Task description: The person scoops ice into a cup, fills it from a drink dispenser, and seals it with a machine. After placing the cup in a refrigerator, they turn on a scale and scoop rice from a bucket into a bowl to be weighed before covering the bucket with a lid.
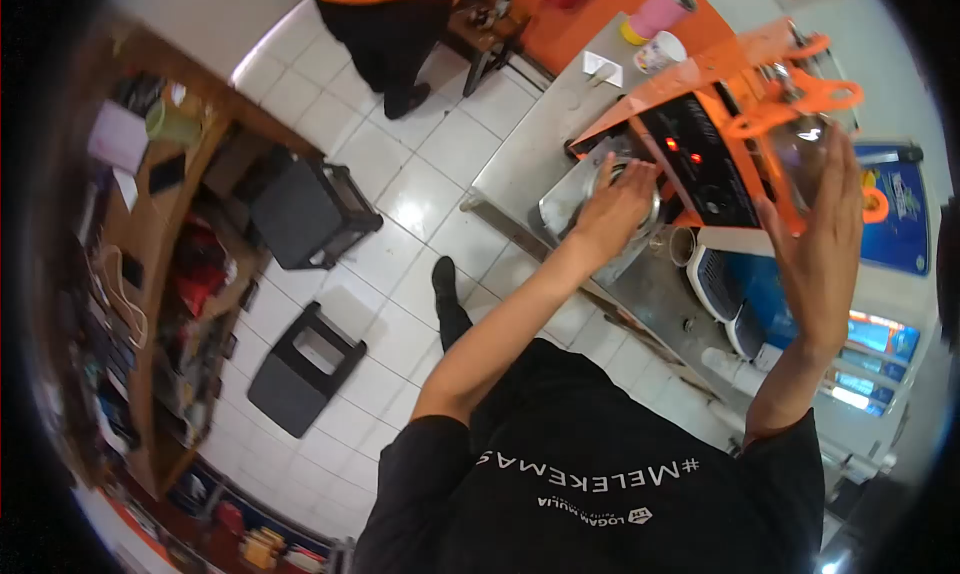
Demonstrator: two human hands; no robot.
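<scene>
My left hand [615, 210] lies over the round metal ring [652, 214] on the pull-out tray of an orange cup sealer [690, 124]. Its fingers are stretched out, and what is under the palm is hidden. The sealer's black panel [708, 182] shows two small red lit displays. My right hand [822, 236] is raised at the machine's right side, fingers extended and thumb apart, close to a clear film roll [805, 144] on an orange holder. Whether the fingertips touch the roll is hard to tell.
A pink tumbler [662, 12] and a patterned paper cup [660, 52] stand on the metal counter [530, 149]. Black stools [305, 369] are on the tiled floor. Wooden shelving [170, 304] runs along the left. Another person [385, 29] in orange stands at the back.
</scene>
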